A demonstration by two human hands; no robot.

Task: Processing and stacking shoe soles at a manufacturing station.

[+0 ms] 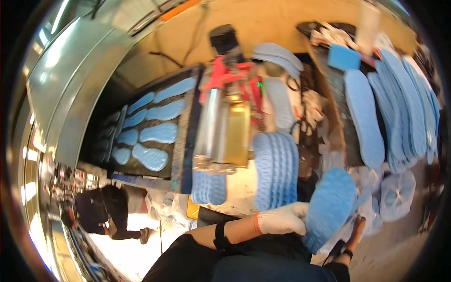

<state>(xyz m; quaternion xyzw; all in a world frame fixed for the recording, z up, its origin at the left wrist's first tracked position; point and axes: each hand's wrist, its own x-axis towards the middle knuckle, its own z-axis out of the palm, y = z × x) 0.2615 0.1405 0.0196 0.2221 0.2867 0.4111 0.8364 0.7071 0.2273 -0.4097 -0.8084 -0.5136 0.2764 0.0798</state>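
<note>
A blue insole-shaped sole [331,204] with a bumpy surface stands tilted in front of me, its lower left edge gripped by my left hand [283,219] in a white knitted glove. My right hand [359,226], with a dark band at the wrist, reaches up just right of that insole. Its fingers are mostly hidden, and clear plastic and more blue material lie close to it. Past my left hand, a row of blue insoles [276,169] stands packed together. Another stack of blue insoles [209,188] sits farther left, partly under a metal roller device.
A machine with a red frame and shiny metal roller [225,127] fills the middle. To its left, a dark tray [174,169] carries several blue insoles. At the right, many blue insoles [404,108] lean over a dark bench. Another person [101,209] is at the lower left.
</note>
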